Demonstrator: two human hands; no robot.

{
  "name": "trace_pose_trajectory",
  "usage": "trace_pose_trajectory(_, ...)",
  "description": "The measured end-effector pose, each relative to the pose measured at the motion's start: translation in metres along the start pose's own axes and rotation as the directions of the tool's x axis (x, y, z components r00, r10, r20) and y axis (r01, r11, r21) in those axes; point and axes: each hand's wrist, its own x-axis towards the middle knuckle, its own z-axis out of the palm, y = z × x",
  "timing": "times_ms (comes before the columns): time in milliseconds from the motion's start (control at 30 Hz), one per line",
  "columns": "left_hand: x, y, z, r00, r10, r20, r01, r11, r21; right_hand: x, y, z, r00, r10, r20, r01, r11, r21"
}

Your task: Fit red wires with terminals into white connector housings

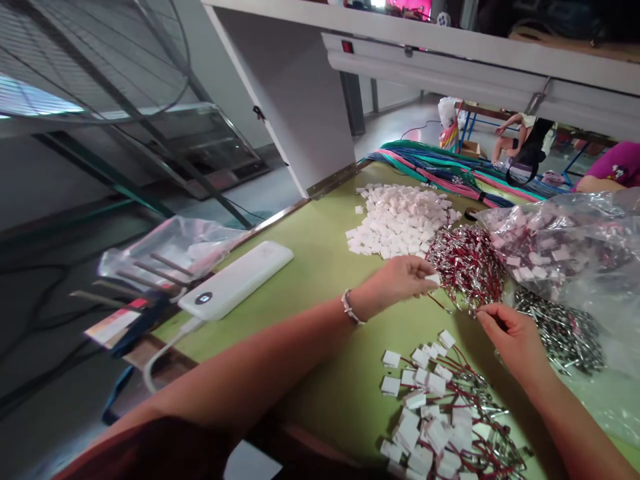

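Note:
My left hand (400, 280) is closed, its fingertips pinching a small white plastic connector housing (433, 280) beside a heap of short red wires with metal terminals (467, 263). My right hand (510, 330) is closed at the lower edge of that heap, with thumb and forefinger pinched on what looks like a wire's metal end; the rest is hidden. Behind my left hand lies a pile of loose white connector housings (395, 217). Nearer me, white housings with red wires fitted (430, 407) lie in a loose group.
On the right, a clear plastic bag (570, 240) holds more white pieces, above a pile of metal-ended parts (560, 333). A white power bank (237, 280) with a cable lies at the left table edge. Bundled coloured cables (450, 170) run along the back; people sit beyond.

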Motion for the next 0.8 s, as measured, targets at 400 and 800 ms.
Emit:
trace_pose_trajectory(400, -0.005, -0.007, 0.031, 0.944, 0.019, 0.330, 0.131, 0.894, -0.428, -0.005, 0.003, 0.002, 0.931, -0.365, 0.011, 0.351, 0.886, -0.302)
trace_pose_trajectory(800, -0.010, -0.006, 0.040, 0.937, -0.042, 0.348, 0.145, 0.950, -0.275, -0.012, -0.011, 0.013, 0.842, -0.533, 0.084, 0.451, 0.610, -0.652)
